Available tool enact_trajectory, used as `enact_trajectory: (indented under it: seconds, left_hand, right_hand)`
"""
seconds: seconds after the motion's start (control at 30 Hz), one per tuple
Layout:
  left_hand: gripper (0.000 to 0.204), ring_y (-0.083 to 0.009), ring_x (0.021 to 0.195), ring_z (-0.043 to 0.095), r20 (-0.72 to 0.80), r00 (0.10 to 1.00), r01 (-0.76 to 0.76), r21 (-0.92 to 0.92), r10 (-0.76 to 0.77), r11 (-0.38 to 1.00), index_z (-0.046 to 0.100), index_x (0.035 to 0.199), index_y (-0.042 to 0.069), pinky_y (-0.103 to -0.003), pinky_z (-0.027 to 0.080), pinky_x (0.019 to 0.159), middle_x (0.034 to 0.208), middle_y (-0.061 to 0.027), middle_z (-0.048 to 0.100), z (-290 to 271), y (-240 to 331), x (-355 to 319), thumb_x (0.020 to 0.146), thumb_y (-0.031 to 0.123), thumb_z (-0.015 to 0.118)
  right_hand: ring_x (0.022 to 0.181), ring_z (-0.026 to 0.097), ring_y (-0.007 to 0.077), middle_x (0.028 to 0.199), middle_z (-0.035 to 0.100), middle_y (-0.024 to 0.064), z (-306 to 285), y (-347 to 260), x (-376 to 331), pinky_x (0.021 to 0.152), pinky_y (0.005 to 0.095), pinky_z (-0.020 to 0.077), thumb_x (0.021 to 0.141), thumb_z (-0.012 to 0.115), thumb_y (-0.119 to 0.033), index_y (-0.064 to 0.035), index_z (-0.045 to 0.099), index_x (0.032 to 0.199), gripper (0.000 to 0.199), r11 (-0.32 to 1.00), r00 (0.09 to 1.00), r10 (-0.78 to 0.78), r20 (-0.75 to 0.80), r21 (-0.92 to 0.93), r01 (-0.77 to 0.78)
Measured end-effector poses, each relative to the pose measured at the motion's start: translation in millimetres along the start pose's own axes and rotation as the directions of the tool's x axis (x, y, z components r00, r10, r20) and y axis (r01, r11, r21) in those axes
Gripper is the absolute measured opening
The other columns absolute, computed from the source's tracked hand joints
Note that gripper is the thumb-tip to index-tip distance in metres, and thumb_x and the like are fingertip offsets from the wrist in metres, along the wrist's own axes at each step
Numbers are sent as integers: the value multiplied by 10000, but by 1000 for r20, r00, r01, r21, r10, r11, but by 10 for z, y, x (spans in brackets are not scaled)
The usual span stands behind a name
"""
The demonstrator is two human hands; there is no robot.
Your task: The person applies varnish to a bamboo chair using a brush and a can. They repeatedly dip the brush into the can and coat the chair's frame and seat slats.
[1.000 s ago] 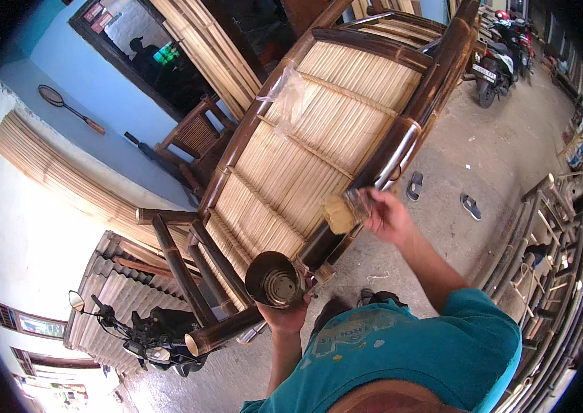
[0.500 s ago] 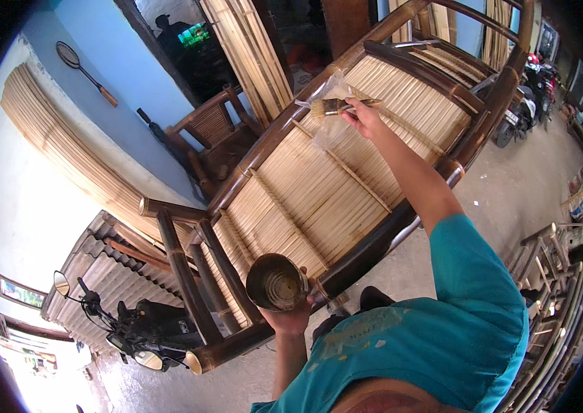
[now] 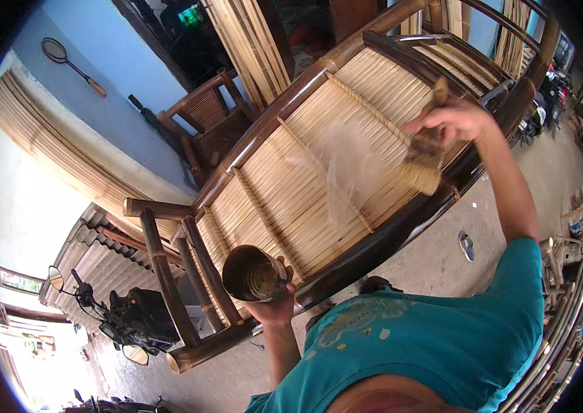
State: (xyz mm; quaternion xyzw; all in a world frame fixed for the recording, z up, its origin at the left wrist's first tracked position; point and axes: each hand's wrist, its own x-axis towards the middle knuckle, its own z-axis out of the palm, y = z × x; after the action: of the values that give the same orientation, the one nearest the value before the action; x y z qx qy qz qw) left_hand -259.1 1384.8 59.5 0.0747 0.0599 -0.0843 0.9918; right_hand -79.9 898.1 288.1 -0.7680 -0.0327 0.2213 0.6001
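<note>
My left hand (image 3: 274,306) holds a round metal can (image 3: 250,274) with its open mouth toward me, near the dark front rail of a bamboo bench. My right hand (image 3: 453,120) grips a wide paintbrush (image 3: 423,162), bristles down, over the pale slatted seat (image 3: 319,172) of the bench, close to its right side. The brush is blurred. The bench frame (image 3: 374,237) is dark, glossy bamboo poles.
A wooden chair (image 3: 209,127) stands behind the bench by a blue wall. A motorbike (image 3: 116,313) is parked lower left beside corrugated sheets. A sandal (image 3: 467,246) lies on the concrete floor at right. Bamboo frames (image 3: 573,289) are stacked along the right edge.
My right hand has swept the brush from the far upper part of the seat down and right toward the near rail. The can in my left hand has stayed put.
</note>
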Motion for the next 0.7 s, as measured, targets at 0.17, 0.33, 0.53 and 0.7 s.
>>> enact_trajectory:
  seconds: [0.17, 0.33, 0.53, 0.7]
  left_hand:
    - [767, -433, 1279, 496, 26, 1000, 5, 65, -6, 998, 502, 1443, 192, -469, 618, 845, 1401, -228, 520, 150, -137, 228, 856, 666, 637]
    - [752, -444, 1268, 507, 37, 999, -44, 136, 40, 990, 517, 1437, 189, -472, 622, 842, 1397, -226, 526, 277, -230, 265, 865, 664, 627]
    - [695, -455, 1269, 505, 102, 975, -203, 53, 197, 978, 515, 1448, 181, -501, 618, 870, 1433, -252, 493, 281, -346, -14, 922, 629, 592]
    - [672, -464, 1299, 486, 4, 963, -270, 45, 270, 962, 510, 1451, 176, -515, 612, 882, 1470, -273, 453, 52, -240, -185, 941, 607, 580]
  right_hand:
    - [857, 634, 89, 1156, 676, 7, -524, -172, 461, 839, 216, 565, 981, 679, -387, -72, 696, 1236, 405, 907, 828, -307, -470, 120, 404]
    - [913, 689, 111, 1044, 723, 4, -1067, 20, 1913, 828, 254, 574, 939, 752, -281, -68, 736, 1161, 309, 893, 710, -420, -565, -119, 433]
    - [914, 754, 285, 951, 777, 116, -1208, 335, 2975, 818, 335, 589, 918, 749, -295, -98, 767, 1067, 248, 733, 286, -680, -676, -616, 288]
    - [925, 748, 312, 951, 762, 156, -717, 619, 3347, 837, 371, 581, 894, 742, -321, -123, 774, 1046, 252, 701, 441, -691, -572, -679, 219]
